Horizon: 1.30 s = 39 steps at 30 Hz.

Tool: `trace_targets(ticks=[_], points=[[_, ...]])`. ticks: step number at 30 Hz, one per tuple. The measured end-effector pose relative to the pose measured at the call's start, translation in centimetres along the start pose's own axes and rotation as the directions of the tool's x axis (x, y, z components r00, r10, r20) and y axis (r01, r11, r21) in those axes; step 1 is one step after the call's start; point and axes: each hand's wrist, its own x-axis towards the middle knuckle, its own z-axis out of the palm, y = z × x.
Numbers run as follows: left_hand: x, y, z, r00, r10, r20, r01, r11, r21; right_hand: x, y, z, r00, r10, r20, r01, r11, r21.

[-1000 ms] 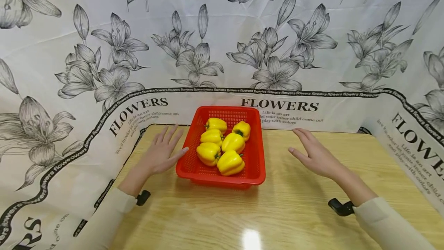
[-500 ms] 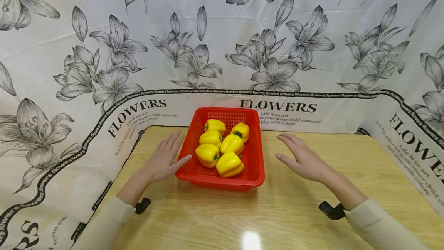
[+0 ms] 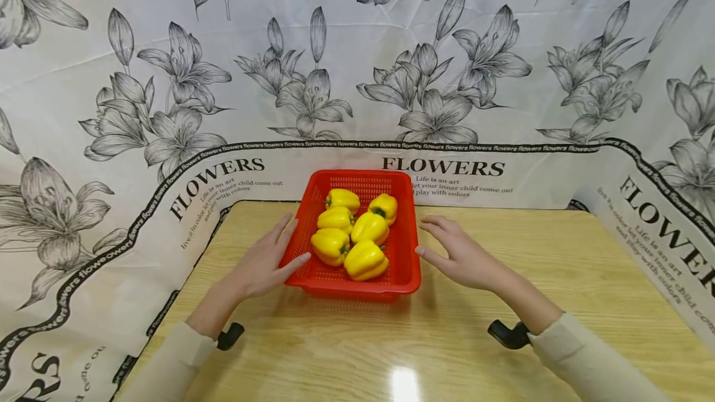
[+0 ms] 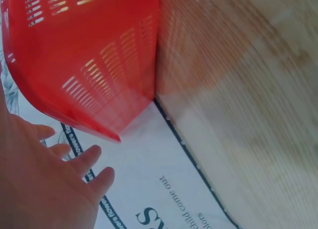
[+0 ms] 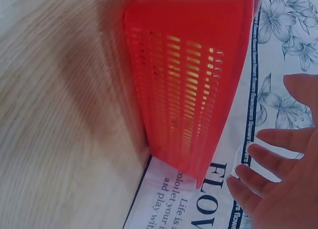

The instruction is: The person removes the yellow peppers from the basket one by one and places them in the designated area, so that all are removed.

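A red plastic basket (image 3: 389, 289) with slotted sides stands on the wooden table, holding several yellow bell peppers (image 3: 365, 260). My left hand (image 3: 259, 267) is at the basket's left side, fingers spread, its thumb over the front left rim in the head view. On the other side, my right hand (image 3: 466, 259) has its fingers extended, with thumb and fingertips close beside the right rim. In the left wrist view the left hand's fingers (image 4: 89, 162) lie just outside the basket wall (image 4: 99, 65). The right wrist view shows a gap between the right hand (image 5: 283, 174) and the basket (image 5: 184, 90).
The light wooden table (image 3: 335, 352) reaches back to a white cloth (image 3: 346, 79) printed with lilies and lettering, which hangs behind and along both sides. A black wrist mount (image 3: 229, 336) sits at the left wrist, another mount (image 3: 508, 334) at the right.
My right hand has moved left, from well away to close by the basket's right rim. My left hand has come slightly nearer the left rim. The basket and peppers keep their place on the table.
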Motion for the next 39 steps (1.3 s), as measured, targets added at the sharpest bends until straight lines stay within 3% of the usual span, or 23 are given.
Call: trace_targets(ticks=[14, 31, 39], points=[[-0.5, 0.8, 1.0, 0.999, -0.004, 0.051, 0.006, 1.0, -0.028, 1.2, -1.7, 2.3, 0.998, -0.009, 0.055, 0.008, 1.0, 0.019], [-1.1, 0.8, 1.7, 0.994, -0.058, 0.09, 0.062, 0.997, -0.041, 3.1, -3.1, 5.2, 0.995, -0.038, 0.088, 0.05, 0.989, -0.142], [-0.9, 0.8, 1.7, 0.994, -0.071, 0.087, 0.075, 0.997, -0.037, 4.1, -3.5, 6.1, 0.994, -0.011, 0.105, 0.034, 0.976, -0.213]])
